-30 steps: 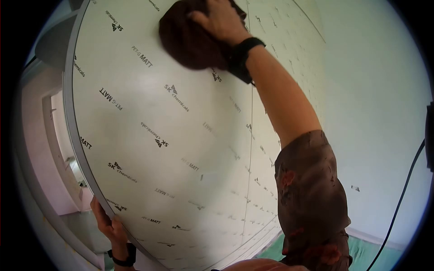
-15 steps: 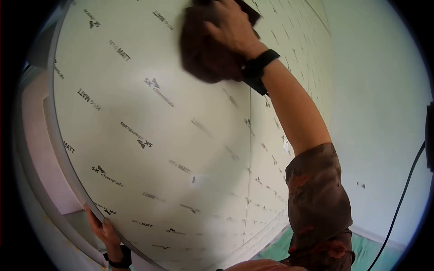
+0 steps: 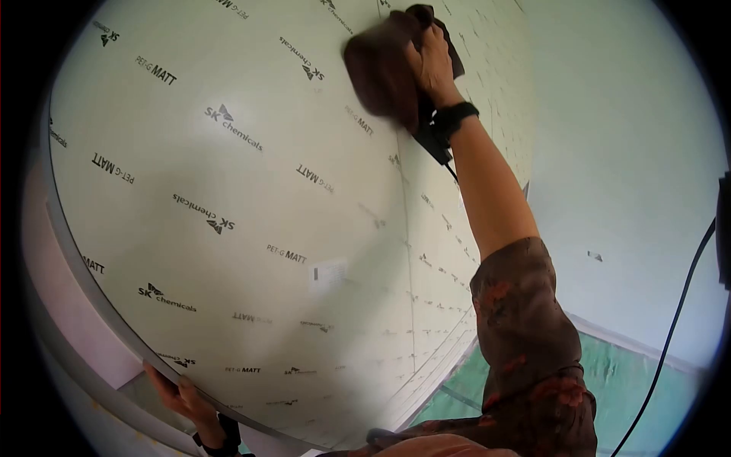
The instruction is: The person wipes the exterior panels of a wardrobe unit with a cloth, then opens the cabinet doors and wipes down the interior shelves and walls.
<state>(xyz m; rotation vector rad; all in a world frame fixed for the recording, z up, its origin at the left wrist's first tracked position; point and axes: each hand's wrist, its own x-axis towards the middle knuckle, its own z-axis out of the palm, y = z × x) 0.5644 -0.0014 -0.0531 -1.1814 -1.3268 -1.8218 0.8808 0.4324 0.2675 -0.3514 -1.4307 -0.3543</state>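
Note:
A large pale panel covered in printed film fills most of the view. High on its face, my right hand is closed on a dark brown cloth-like bundle, which is smeared by motion. A black piece with a thin cord sticks out below the bundle, by the wrist. I cannot tell whether the bundle wraps a tool. At lower left, my left hand grips the panel's edge, with thumb and fingers around the rim. Each wrist wears a black band.
A pale wall rises on the right. Green sheeting covers the floor at its foot. A black cable hangs at the far right. Beyond the panel's left edge is a pinkish surface.
My right hand has moved right and slightly down in view with the dark bundle. The view has shifted a little. My left hand stays at the panel's edge.

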